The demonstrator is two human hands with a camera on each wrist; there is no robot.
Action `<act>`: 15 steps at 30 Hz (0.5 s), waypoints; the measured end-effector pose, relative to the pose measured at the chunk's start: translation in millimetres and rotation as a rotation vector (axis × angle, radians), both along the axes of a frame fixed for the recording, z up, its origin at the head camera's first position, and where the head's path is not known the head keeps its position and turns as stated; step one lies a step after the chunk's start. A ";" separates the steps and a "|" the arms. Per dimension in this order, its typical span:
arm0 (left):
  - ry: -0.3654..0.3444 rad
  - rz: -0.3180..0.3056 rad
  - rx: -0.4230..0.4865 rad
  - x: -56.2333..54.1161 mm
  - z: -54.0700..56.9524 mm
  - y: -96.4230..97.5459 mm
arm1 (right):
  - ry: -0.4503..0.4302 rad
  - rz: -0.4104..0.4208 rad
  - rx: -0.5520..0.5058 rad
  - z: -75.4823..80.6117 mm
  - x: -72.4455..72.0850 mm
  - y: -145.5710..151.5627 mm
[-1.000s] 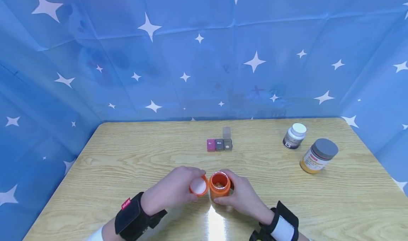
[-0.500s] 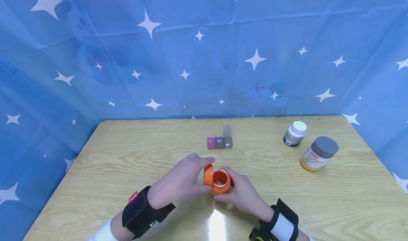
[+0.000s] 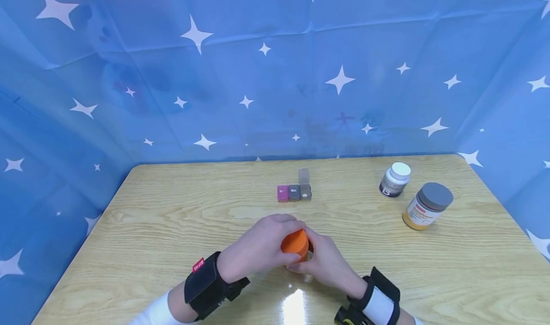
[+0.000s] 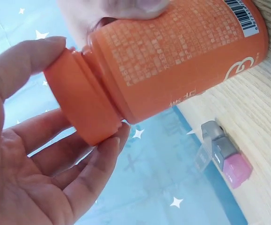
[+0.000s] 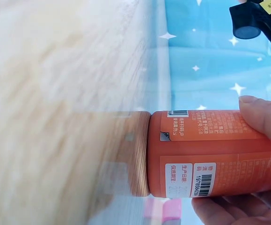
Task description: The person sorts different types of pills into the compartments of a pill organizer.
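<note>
An orange pill bottle (image 4: 177, 61) stands upright on the table, its printed label and barcodes showing in both wrist views. My right hand (image 3: 325, 263) grips its side, with thumb and fingers around the upper part in the right wrist view (image 5: 254, 154). Between thumb and fingertips my left hand (image 3: 262, 245) holds the orange screw cap (image 3: 294, 243) over the bottle's mouth. In the left wrist view the cap (image 4: 81, 98) sits against the neck, slightly tilted, with a little thread visible. The bottle's inside is hidden by the cap.
Beyond the hands lies a small pill organizer (image 3: 294, 193) with one pink and two grey compartments; one grey lid stands up. To the right are a white-capped bottle (image 3: 394, 180) and a grey-lidded jar (image 3: 427, 206). A blue star-patterned cloth (image 3: 275, 91) hangs behind the wooden table (image 3: 180, 205).
My left hand has moved right and turned the cap over from underside-up, through on edge, onto the bottle's mouth. My right hand keeps holding the bottle in place.
</note>
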State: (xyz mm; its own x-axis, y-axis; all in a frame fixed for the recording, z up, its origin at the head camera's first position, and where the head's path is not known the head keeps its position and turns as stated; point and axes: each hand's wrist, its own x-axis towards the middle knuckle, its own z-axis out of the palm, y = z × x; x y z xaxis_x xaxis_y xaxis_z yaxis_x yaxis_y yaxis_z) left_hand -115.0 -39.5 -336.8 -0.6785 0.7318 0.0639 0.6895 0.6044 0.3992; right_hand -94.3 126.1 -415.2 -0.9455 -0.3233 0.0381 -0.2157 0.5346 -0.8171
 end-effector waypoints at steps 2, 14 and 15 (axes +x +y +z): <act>0.025 -0.006 -0.004 0.2 -1.0 1.1 | 0.005 -0.002 0.000 0.1 0.4 0.0; -0.001 0.004 0.008 -1.5 -7.1 1.7 | 0.001 -0.024 0.005 2.2 1.0 -0.8; -0.017 0.007 0.018 -2.0 -7.7 1.6 | 0.003 -0.025 0.008 2.5 0.9 -0.9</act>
State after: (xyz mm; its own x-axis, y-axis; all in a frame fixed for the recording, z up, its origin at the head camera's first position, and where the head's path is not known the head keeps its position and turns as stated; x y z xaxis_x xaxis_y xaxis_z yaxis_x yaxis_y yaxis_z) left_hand -117.0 -37.9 -344.6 -0.6849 0.7257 0.0651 0.6780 0.6021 0.4217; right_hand -93.4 125.2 -412.7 -0.9533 -0.2996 0.0385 -0.2046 0.5467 -0.8120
